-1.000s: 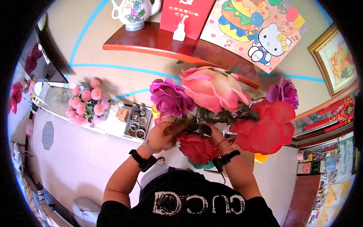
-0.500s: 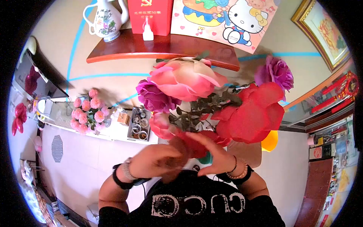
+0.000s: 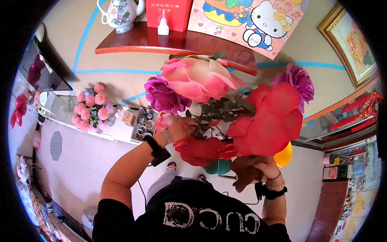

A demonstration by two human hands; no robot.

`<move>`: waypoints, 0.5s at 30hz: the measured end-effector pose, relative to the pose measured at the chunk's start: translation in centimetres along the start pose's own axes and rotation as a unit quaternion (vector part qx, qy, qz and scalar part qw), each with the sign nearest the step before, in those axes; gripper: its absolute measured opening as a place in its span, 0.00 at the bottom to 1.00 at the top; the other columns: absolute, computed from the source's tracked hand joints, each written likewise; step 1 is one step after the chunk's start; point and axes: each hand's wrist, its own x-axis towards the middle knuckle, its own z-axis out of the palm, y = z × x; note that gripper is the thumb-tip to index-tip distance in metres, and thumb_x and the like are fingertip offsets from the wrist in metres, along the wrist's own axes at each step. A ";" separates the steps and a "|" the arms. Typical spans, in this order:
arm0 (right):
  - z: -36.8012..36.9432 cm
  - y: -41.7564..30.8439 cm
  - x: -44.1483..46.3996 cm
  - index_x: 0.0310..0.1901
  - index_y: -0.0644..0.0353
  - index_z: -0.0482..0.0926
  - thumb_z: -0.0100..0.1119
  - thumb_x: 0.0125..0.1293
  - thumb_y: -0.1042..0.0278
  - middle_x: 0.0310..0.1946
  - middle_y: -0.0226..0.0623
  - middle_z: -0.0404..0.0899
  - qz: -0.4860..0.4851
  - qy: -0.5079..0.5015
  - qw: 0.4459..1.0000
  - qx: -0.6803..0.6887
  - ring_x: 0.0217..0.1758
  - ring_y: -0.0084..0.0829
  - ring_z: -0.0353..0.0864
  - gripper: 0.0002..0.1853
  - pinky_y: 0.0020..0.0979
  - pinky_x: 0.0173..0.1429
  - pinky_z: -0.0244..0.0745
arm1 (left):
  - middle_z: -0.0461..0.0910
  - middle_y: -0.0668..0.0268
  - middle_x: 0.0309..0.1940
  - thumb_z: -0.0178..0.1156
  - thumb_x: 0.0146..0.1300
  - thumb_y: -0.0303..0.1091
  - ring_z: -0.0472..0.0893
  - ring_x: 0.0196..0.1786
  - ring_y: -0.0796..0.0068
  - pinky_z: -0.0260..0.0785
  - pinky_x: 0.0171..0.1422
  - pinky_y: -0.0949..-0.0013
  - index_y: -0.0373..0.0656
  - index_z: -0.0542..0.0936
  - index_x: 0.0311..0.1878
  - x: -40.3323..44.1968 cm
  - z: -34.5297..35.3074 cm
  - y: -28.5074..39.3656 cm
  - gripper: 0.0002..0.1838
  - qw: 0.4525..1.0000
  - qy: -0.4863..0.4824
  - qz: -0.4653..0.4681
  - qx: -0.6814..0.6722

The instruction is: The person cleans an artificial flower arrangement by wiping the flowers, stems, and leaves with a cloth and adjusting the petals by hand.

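Note:
A large bunch of big artificial flowers stands before me: a pink-and-cream flower (image 3: 199, 78), purple flowers on both sides, and a large red flower (image 3: 266, 121) on the right. My left hand (image 3: 181, 129) reaches into the green leaves (image 3: 221, 109) on the left side, its fingers closed at a stem and partly hidden. Below the large red flower, my right hand (image 3: 269, 167) grips a crumpled brown cloth (image 3: 246, 171), which hangs toward my body. A lower red flower (image 3: 197, 151) lies between the two hands, with a green container (image 3: 219, 166) partly visible underneath.
A wooden wall shelf (image 3: 177, 44) holds a porcelain pot (image 3: 122, 16), a small white bottle (image 3: 163, 26) and a cartoon picture (image 3: 246, 24). On the left, a white counter (image 3: 117, 135) bears pink flowers (image 3: 92, 107) and a tray of jars (image 3: 144, 123). A yellow object (image 3: 284, 155) is at right.
The brown cloth has gone from my left hand to my right hand, which has moved right and closed on it. My left hand has moved up into the leaves.

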 end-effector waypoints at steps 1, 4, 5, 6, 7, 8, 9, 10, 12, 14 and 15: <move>0.0 0.4 1.1 0.55 0.65 0.64 0.48 0.50 0.79 0.51 0.42 0.70 -0.016 -0.032 0.996 -0.080 0.55 0.38 0.68 0.26 0.36 0.60 0.60 | 0.75 0.57 0.43 0.58 0.53 0.36 0.76 0.45 0.65 0.68 0.50 0.67 0.43 0.73 0.47 0.6 -0.2 -0.2 0.17 0.996 -0.004 -0.091 0.009; 2.7 -1.6 3.9 0.54 0.62 0.66 0.49 0.50 0.78 0.50 0.42 0.71 0.049 0.006 0.940 -0.336 0.55 0.38 0.69 0.25 0.36 0.59 0.61 | 0.74 0.57 0.44 0.60 0.48 0.34 0.74 0.46 0.62 0.66 0.52 0.64 0.44 0.74 0.45 1.9 0.3 -0.2 0.18 0.996 0.030 -0.011 0.086; 4.1 -2.0 4.8 0.54 0.61 0.67 0.49 0.51 0.76 0.50 0.41 0.71 0.057 0.034 0.906 -0.418 0.55 0.38 0.69 0.24 0.35 0.59 0.61 | 0.74 0.57 0.44 0.60 0.45 0.33 0.73 0.47 0.60 0.65 0.53 0.63 0.44 0.75 0.44 2.5 0.7 -0.5 0.19 0.981 0.062 0.050 0.175; 5.5 -2.4 5.7 0.54 0.59 0.67 0.50 0.51 0.75 0.50 0.41 0.71 0.069 0.060 0.866 -0.492 0.54 0.39 0.69 0.24 0.35 0.59 0.61 | 0.74 0.57 0.44 0.60 0.45 0.33 0.73 0.47 0.60 0.65 0.53 0.63 0.44 0.75 0.44 3.8 1.4 -2.1 0.19 0.982 0.062 0.051 0.171; 6.0 -2.4 7.0 0.53 0.58 0.68 0.52 0.52 0.71 0.50 0.41 0.71 0.040 0.060 0.822 -0.565 0.55 0.39 0.68 0.23 0.36 0.60 0.61 | 0.73 0.58 0.46 0.60 0.45 0.35 0.71 0.49 0.59 0.65 0.54 0.63 0.45 0.75 0.44 5.1 2.2 -3.9 0.19 0.972 0.072 0.109 0.197; 6.2 -2.2 7.7 0.53 0.56 0.68 0.53 0.52 0.67 0.50 0.40 0.71 0.010 0.060 0.772 -0.632 0.55 0.40 0.68 0.23 0.37 0.60 0.60 | 0.72 0.58 0.47 0.59 0.45 0.37 0.70 0.50 0.58 0.64 0.55 0.63 0.46 0.76 0.44 5.9 2.5 -4.8 0.19 0.957 0.081 0.166 0.222; 5.7 -1.1 8.3 0.53 0.56 0.68 0.53 0.52 0.67 0.50 0.40 0.71 0.013 0.060 0.772 -0.633 0.55 0.40 0.68 0.23 0.37 0.60 0.60 | 0.72 0.58 0.47 0.59 0.45 0.37 0.70 0.50 0.58 0.64 0.55 0.63 0.46 0.76 0.44 6.1 2.4 -4.3 0.19 0.958 0.079 0.167 0.220; 5.0 0.4 8.9 0.53 0.55 0.68 0.54 0.52 0.63 0.50 0.40 0.70 -0.026 0.086 0.812 -0.577 0.56 0.40 0.67 0.24 0.38 0.60 0.59 | 0.72 0.58 0.48 0.58 0.47 0.39 0.69 0.51 0.57 0.63 0.56 0.62 0.47 0.76 0.45 6.2 2.3 -3.4 0.19 0.957 0.054 0.145 0.247; 4.5 1.2 9.2 0.53 0.54 0.68 0.56 0.52 0.59 0.51 0.39 0.70 -0.062 0.116 0.844 -0.520 0.56 0.41 0.66 0.25 0.39 0.61 0.58 | 0.71 0.59 0.49 0.57 0.49 0.42 0.68 0.51 0.56 0.62 0.57 0.62 0.48 0.76 0.46 6.7 2.4 -2.7 0.19 0.954 0.027 0.127 0.271; 5.0 0.2 9.2 0.49 0.55 0.70 0.59 0.46 0.59 0.43 0.37 0.73 -0.100 0.117 0.842 -0.517 0.53 0.37 0.67 0.25 0.37 0.58 0.61 | 0.71 0.59 0.50 0.54 0.51 0.45 0.68 0.51 0.55 0.61 0.57 0.63 0.50 0.77 0.45 7.2 2.8 -2.8 0.19 0.958 0.015 0.115 0.262; 4.7 0.5 9.4 0.49 0.55 0.70 0.59 0.46 0.59 0.43 0.37 0.73 -0.099 0.118 0.840 -0.520 0.53 0.37 0.67 0.25 0.37 0.58 0.61 | 0.71 0.59 0.50 0.54 0.51 0.45 0.68 0.51 0.55 0.61 0.57 0.63 0.50 0.77 0.45 7.6 2.9 -3.1 0.19 0.958 0.015 0.117 0.260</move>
